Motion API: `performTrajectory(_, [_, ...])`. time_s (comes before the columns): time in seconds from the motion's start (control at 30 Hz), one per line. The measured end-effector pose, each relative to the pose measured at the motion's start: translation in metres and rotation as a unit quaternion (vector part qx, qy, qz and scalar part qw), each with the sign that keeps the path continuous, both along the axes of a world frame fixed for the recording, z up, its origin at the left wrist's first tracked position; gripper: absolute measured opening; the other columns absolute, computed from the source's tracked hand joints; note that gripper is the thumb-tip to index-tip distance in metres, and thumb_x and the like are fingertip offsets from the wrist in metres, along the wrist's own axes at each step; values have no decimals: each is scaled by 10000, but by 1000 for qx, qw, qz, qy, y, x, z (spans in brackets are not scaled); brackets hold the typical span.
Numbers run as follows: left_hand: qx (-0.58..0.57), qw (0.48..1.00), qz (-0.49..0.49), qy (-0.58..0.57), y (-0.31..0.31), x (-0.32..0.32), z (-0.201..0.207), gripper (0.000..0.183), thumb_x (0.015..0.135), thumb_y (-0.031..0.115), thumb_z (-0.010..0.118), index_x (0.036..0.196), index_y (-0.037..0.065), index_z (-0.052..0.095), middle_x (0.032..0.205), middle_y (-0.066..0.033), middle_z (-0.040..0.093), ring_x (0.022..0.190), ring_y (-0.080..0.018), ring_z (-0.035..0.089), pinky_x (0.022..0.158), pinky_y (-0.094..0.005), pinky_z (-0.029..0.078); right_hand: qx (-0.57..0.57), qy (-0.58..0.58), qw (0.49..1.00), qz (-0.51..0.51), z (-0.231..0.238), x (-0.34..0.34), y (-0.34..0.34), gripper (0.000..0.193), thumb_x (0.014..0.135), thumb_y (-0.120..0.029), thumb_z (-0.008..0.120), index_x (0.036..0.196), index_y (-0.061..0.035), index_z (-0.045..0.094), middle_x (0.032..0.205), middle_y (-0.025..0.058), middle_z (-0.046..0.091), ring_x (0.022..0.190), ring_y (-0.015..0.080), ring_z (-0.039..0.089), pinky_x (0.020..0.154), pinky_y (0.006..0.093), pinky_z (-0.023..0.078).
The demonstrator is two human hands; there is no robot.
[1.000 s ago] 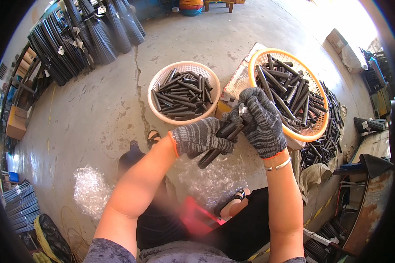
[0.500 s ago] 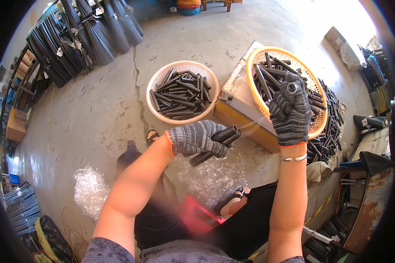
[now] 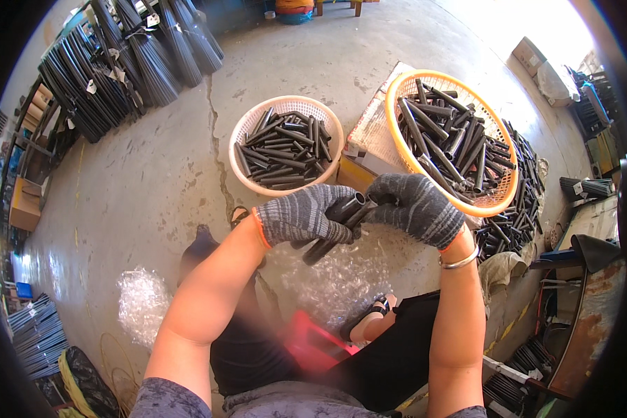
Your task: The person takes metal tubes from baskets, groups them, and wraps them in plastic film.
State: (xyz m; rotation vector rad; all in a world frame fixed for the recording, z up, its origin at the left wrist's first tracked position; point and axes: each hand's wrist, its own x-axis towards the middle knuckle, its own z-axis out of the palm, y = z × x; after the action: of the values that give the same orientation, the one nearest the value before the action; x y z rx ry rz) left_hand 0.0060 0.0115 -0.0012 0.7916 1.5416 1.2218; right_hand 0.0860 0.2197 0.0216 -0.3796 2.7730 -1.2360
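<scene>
My left hand [image 3: 299,214], in a grey striped knit glove with an orange cuff, is wrapped round a few short black tubes [image 3: 319,251] in front of me. Their open ends point up and to the right. My right hand [image 3: 421,209], gloved the same way, has its fingers bent together right at those ends; what they pinch is hidden. Beyond my left hand stands a pale pink basket [image 3: 237,167] of black tubes. An orange basket [image 3: 390,118], also full of black tubes, leans tilted beyond my right hand.
A cardboard box [image 3: 366,167] is beneath the orange basket, with a heap of loose tubes [image 3: 529,181] to its right. Clear plastic film [image 3: 341,279] lies between my feet, and more crumpled film [image 3: 144,303] at left. Long black rods [image 3: 83,76] stand far left.
My right hand has come down and left from over the orange basket to the tube ends. A thin clear strand stretched between the hands earlier no longer shows. My left hand still holds the tubes.
</scene>
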Motion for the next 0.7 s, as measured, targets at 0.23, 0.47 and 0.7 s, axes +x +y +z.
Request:
performTrajectory(0.23, [60,998,-32,-7,-2,4,-11,395,751,1,693,1122,-8,557,947,-62,650,834,-109,612,667,-246,518,-185,89,977,-54,4,-3,28,118,776,-50,703,870,2,655,781,31,633,692,125,580,686,258,492])
performTrajectory(0.47, [172,977,27,-123,-12,2,-8,365,758,10,681,1102,7,559,952,-90,646,883,-213,641,727,-319,531,-416,80,862,-280,-18,-8,55,101,835,-73,659,927,-36,643,777,1,643,679,66,574,542,189,444])
performTrajectory(0.7, [284,923,190,-179,-13,-3,-3,726,746,66,693,1378,66,335,927,-68,614,854,-218,625,771,-358,528,28,-57,989,-133,-46,-5,29,98,843,-60,626,902,11,657,807,75,673,704,113,595,648,268,485])
